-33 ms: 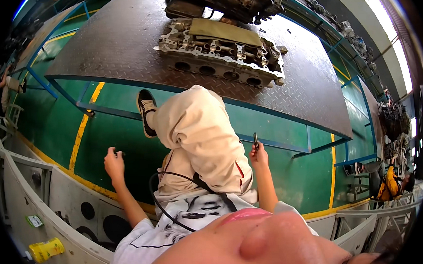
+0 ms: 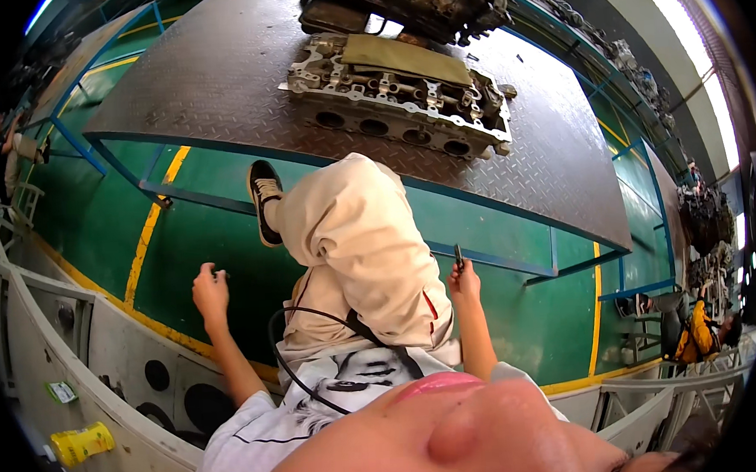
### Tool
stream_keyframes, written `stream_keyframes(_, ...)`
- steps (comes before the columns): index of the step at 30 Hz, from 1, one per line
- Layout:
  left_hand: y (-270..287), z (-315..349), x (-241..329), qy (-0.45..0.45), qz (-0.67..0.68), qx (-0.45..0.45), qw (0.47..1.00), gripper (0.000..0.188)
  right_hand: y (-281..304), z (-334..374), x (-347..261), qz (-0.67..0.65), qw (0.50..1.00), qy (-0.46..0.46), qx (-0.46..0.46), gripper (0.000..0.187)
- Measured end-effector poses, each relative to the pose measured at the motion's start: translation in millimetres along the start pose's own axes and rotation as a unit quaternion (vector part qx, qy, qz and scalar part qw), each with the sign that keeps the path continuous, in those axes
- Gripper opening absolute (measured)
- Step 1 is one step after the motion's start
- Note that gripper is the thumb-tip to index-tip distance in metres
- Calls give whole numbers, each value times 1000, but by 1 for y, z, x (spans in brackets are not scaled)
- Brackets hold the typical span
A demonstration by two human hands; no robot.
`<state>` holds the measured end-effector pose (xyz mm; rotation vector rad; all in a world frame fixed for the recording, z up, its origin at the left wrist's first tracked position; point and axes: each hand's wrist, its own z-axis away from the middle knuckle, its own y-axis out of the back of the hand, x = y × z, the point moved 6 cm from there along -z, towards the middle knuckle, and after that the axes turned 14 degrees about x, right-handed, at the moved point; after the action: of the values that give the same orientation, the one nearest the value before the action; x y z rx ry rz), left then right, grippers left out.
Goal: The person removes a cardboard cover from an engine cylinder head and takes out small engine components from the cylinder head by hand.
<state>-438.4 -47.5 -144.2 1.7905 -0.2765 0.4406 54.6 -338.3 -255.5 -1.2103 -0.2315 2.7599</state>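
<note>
Nothing moved, right hand (image 2: pixel 463 280) grasping dark tool (image 2: pixel 458 256), left hand (image 2: pixel 211 289) clenched, engine block (image 2: pixel 396 98) ahead

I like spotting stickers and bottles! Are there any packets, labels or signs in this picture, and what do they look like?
Yellow bottle: lying on its side on the pale ledge at lower left; stubby, bright yellow, with a label too small to make out.
Small sticker: on the pale panel just above the bottle; little rectangle, green and white.
No screens or signs show anywhere else.
</note>
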Motion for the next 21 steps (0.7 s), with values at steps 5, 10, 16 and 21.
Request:
stream_keyframes(5, -20, 14, 16, -12, 50, -109, 993, 27, 41, -11, 17, 60, 997, 32, 41, 32)
stream_keyframes(10, -32, 12, -20, 25, 123, -61, 990, 22, 30, 29, 12, 212, 968, 131, 18, 36)
stream_keyframes(16, -53, 15, -23, 208, 516, -127, 821, 29, 25, 35, 1, 351, 882, 311, -35, 38)
stream_keyframes(21, -70, 39, -39, 312, 615, -176, 703, 33, 51, -35, 42, 342, 852, 375, -126, 18)
